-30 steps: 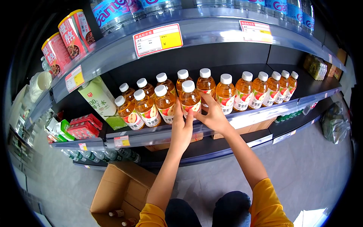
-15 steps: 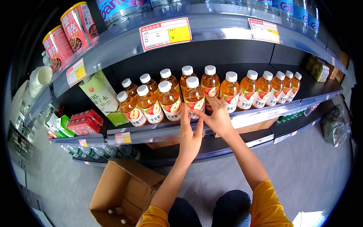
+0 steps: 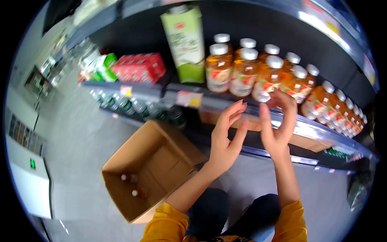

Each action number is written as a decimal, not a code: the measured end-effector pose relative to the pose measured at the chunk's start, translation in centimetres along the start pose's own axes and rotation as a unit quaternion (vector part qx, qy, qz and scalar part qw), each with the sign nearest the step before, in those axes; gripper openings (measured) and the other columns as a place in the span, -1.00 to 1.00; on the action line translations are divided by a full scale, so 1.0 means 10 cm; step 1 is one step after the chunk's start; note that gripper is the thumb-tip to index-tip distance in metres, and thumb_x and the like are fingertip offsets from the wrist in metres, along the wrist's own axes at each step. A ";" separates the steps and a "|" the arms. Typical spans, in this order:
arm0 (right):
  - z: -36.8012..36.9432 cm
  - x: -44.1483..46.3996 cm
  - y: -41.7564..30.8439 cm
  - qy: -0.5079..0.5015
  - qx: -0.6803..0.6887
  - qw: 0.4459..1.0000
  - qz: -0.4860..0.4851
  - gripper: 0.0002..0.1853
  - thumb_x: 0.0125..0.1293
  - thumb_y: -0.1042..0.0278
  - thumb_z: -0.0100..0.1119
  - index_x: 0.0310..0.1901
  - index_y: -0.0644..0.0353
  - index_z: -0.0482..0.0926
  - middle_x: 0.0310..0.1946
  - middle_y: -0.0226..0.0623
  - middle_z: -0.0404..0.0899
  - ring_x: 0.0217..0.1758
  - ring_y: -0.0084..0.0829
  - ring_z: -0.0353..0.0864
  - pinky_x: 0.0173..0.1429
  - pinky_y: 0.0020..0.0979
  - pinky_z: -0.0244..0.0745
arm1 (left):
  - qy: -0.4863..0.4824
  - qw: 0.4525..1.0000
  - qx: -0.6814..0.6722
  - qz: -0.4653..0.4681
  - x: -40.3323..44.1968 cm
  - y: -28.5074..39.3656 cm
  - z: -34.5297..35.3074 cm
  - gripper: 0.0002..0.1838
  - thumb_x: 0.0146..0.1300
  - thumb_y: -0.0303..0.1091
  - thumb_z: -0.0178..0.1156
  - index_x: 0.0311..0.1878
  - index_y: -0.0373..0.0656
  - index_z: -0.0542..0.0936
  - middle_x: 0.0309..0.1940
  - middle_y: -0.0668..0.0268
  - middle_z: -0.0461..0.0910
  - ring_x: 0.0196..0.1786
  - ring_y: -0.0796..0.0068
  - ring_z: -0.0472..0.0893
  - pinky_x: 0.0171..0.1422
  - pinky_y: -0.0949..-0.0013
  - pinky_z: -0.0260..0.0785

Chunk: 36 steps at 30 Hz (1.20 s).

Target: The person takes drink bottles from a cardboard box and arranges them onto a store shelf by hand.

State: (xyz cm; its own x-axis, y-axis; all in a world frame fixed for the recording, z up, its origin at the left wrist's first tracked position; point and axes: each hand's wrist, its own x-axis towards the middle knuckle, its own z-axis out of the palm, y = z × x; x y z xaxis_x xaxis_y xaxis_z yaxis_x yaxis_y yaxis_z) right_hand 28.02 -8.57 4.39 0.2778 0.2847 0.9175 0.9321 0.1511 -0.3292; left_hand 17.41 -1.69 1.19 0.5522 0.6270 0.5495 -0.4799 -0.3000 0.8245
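Observation:
My left hand [image 3: 226, 139] is in the air in front of the shelf edge, fingers apart, holding nothing. Beside it on the right, my right hand [image 3: 279, 123] has its fingers curved and apart, with nothing seen between them, near the front of the bottles. Several amber bottles with white caps stand in two rows on the shelf, among them a front bottle [image 3: 243, 74]; more bottles [image 3: 336, 111] line up to the right. Below and left of my hands, an open cardboard box [image 3: 135, 151] on the floor holds a bottle [image 3: 130, 178] and another bottle [image 3: 139, 193], both lying down.
A green and white carton [image 3: 185, 46] stands left of the bottles, with red packs [image 3: 139, 67] farther left. The shelf's front rail [image 3: 225, 105] runs below the bottles. Clear bottles [image 3: 141, 107] lie on the lower shelf. At the far right is a dark plastic bag [image 3: 358, 191].
The view has swung left and down, bringing more of the box into sight. Both hands have come away from the front bottle and moved apart from the row.

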 end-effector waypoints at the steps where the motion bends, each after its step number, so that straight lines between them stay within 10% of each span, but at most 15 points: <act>1: 0.26 0.00 -0.13 -0.024 0.034 0.999 -0.012 -0.58 0.06 0.51 0.23 -0.01 0.33 0.40 -0.19 -0.14 0.46 -0.35 -0.36 0.44 -0.28 -0.45 0.39 | 0.027 1.000 -0.002 -0.009 -0.02 0.03 -0.22 -0.55 0.25 -0.55 0.03 0.21 -0.28 0.24 0.08 0.15 0.38 0.15 0.39 0.40 0.24 0.36 0.23; 11: 2.54 -0.90 -1.35 -0.314 0.281 0.907 0.003 -0.65 0.16 0.40 0.09 -0.01 0.26 0.37 -0.08 -0.09 0.42 -0.12 -0.08 0.48 -0.06 -0.24 0.42 | 0.315 0.857 0.345 -0.218 -1.17 0.52 -3.06 -0.63 0.27 -0.43 0.07 0.14 -0.21 0.34 -0.22 0.27 0.56 -0.09 0.51 0.53 0.00 0.47 0.36; 16: 3.20 -1.65 -1.79 -0.504 0.280 0.816 -0.026 -0.51 0.15 0.32 0.16 0.11 0.21 0.28 0.01 -0.12 0.36 0.00 -0.11 0.44 0.02 -0.21 0.39 | 0.478 0.746 0.274 -0.374 -2.08 0.27 -3.84 -0.53 0.16 -0.33 0.18 0.13 -0.24 0.34 0.07 0.09 0.38 0.11 0.34 0.40 0.14 0.34 0.28; 23: 3.73 -2.78 -2.17 -0.747 0.240 0.618 -0.051 -0.15 -0.02 0.24 0.32 0.28 0.18 0.08 0.16 -0.07 0.20 0.17 -0.07 0.30 0.13 -0.17 0.36 | 0.235 0.571 0.499 -0.608 -2.82 -0.37 -3.95 -0.39 0.26 0.05 -0.08 0.14 -0.34 0.28 0.11 -0.16 0.29 0.11 -0.15 0.35 0.17 0.02 0.23; 31: 3.66 -3.62 -2.21 -0.865 0.212 0.454 -0.032 -0.18 -0.02 0.28 0.30 0.28 0.17 0.09 0.18 -0.04 0.23 0.20 -0.08 0.31 0.17 -0.19 0.35 | 0.311 0.559 0.333 -0.692 -3.45 -0.82 -4.02 -0.39 0.25 0.05 -0.11 0.11 -0.35 0.34 0.00 -0.13 0.45 0.08 -0.08 0.42 0.15 0.09 0.25; 36: 3.53 -3.71 -2.33 -0.847 0.236 0.476 -0.026 -0.27 0.03 0.33 0.25 0.24 0.18 0.14 0.10 -0.02 0.33 0.08 -0.04 0.40 0.07 -0.18 0.40 | 0.432 0.586 0.300 -0.616 -3.36 -0.80 -3.91 -0.47 0.21 -0.08 -0.05 0.09 -0.33 0.39 -0.04 -0.12 0.48 0.05 -0.06 0.45 0.13 0.12 0.27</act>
State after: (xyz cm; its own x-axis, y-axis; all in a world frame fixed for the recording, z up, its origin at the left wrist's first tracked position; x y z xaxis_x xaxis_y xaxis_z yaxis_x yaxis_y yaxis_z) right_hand -12.26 10.80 -29.87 -0.7013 0.5630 -0.4372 0.6605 0.2825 -0.6957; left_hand -23.98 7.73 -29.16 -0.4477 0.6859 -0.5737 0.3899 0.7271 0.5650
